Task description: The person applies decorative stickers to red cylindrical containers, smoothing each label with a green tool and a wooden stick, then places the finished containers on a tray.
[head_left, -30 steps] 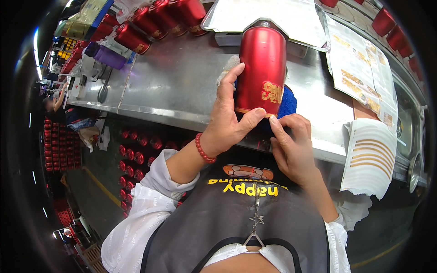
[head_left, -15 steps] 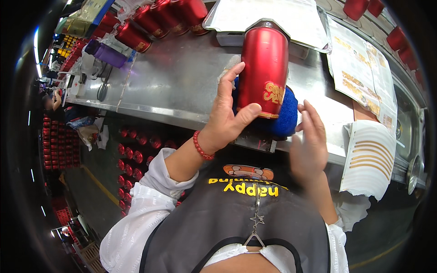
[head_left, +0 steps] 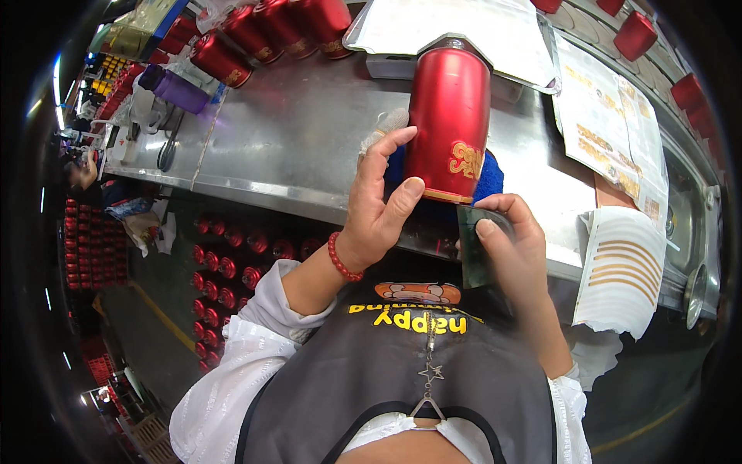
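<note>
A red metal canister point(head_left: 450, 116) with a gold emblem lies in front of me, its lower end toward me. Under it is a blue cloth pad point(head_left: 487, 176). My left hand point(head_left: 379, 193), with a red bead bracelet, is spread along the canister's left side. Its index fingertip and thumb tip touch the canister's edge. Something whitish, perhaps a finger cover, shows behind the index finger. At the canister's lower end, my right hand point(head_left: 514, 236) pinches a thin dark green translucent sheet point(head_left: 475, 247) between thumb and fingers.
The steel table point(head_left: 301, 116) carries a white tray point(head_left: 456, 31) behind the canister and sheets of gold stickers point(head_left: 603, 116) at right. A white strip sheet point(head_left: 622, 267) hangs over the front edge. Red canisters point(head_left: 270, 31) and a purple bottle point(head_left: 174, 89) stand far left. A conveyor point(head_left: 610, 46) runs far right.
My right hand, blurred and apart earlier, now holds the green sheet against the canister's lower end. My left thumb has slid back to the canister's edge. Canisters on the conveyor have shifted.
</note>
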`<state>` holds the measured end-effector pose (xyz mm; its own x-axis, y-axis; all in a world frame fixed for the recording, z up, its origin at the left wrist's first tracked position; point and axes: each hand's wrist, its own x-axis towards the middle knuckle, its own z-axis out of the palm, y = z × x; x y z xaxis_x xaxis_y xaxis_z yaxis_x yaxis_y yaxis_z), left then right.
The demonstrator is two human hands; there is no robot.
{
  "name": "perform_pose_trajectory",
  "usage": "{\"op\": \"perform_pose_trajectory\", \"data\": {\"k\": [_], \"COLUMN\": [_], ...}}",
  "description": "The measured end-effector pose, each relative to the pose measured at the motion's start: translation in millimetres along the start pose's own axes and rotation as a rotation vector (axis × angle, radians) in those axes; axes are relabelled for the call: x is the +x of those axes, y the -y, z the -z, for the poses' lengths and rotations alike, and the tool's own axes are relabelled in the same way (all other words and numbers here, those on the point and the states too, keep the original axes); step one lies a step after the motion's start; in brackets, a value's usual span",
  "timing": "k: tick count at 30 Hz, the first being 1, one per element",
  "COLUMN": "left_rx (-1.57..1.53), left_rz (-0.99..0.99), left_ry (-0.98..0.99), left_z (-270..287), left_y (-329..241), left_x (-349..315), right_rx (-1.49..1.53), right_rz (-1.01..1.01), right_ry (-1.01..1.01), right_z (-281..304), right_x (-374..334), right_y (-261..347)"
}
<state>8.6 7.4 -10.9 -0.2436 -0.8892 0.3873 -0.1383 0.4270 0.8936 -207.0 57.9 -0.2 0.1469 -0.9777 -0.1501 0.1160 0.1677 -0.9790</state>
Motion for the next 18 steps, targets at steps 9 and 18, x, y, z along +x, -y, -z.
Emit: {"op": "perform_pose_trajectory", "data": {"k": [9,18], "left_rx": [0.172,0.133], "left_rz": [-0.171,-0.23], "left_ry": [0.059,0.08], "left_z": [2,-2], "left_y": [-6,-6], "left_x": [5,6], "right_rx": [0.041,-0.107], "right_rz": [0.037,0.363], "right_ry": [0.018,-0.046], "right_z": [-10,-4], "right_x": [3,2], "right_y": [12,17]}}
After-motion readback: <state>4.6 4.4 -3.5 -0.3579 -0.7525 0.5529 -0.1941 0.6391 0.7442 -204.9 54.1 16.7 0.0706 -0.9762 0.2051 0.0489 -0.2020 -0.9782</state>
